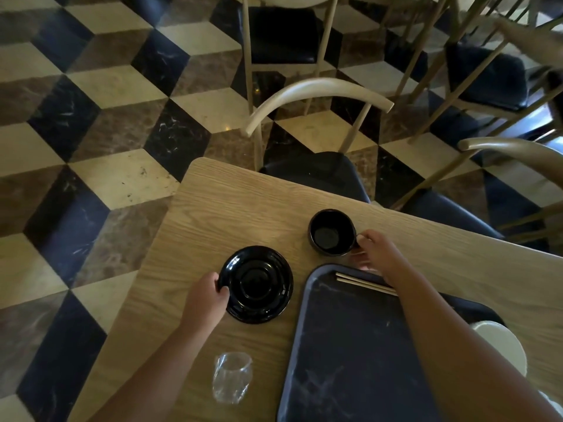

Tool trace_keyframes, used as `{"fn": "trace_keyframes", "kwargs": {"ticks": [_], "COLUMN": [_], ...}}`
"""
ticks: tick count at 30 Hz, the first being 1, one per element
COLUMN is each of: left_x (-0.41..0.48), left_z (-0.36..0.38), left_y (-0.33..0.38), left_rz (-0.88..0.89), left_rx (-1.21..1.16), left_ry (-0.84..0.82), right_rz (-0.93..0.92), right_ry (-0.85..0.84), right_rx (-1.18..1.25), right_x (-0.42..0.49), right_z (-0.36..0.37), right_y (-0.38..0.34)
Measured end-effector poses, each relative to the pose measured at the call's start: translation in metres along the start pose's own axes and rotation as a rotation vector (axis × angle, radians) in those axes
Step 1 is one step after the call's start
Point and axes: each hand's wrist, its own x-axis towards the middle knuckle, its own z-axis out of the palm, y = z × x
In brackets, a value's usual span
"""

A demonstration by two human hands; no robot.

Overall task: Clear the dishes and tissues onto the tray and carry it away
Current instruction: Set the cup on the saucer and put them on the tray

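Observation:
A black saucer (259, 284) lies on the wooden table (228, 208), left of a dark tray (344, 345). My left hand (207, 300) grips the saucer's left rim, thumb on top. Just beyond the tray's far edge stands a black cup (330, 233), and my right hand (380, 257) pinches its handle on the right side. A pair of chopsticks (365, 284) lies across the tray's far end, partly under my right forearm. A white dish (502, 345) sits at the tray's right side, mostly hidden by that arm.
A clear plastic cup (231, 377) lies on its side on the table near the front edge, left of the tray. Wooden chairs with dark seats (320, 99) stand close behind the table's far edge. Patterned floor (91, 132) lies beyond the table's left edge.

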Motion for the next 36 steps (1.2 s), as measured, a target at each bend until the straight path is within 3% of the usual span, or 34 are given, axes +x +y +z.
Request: {"fn": "trace_keyframes", "kwargs": {"ticks": [5, 12, 21, 27, 36], "left_x": [0.0, -0.005, -0.03, -0.051, -0.09], "left_z": [-0.003, -0.011, -0.012, -0.015, -0.007], "left_y": [0.003, 0.014, 0.018, 0.02, 0.03], "left_rz": [-0.081, -0.088, -0.014, 0.016, 0.11], "left_rx": [-0.111, -0.189, -0.262, -0.359, -0.356], "left_ry": [-0.079, -0.173, -0.127, -0.116, -0.164], "right_rz": [-0.025, -0.167, -0.28, -0.278, -0.298], "right_ry": [-0.088, -0.059, 0.043, -0.074, -0.165], "right_rx": [0.005, -0.098, -0.174, -0.018, 0.005], "right_x": [-0.003, -0.012, -0.068, -0.111, -0.158], "right_z": [0.0, 0.008, -0.001, 0.004, 0.026], "right_y": [0.005, 0.006, 0.005, 0.019, 0.046]}}
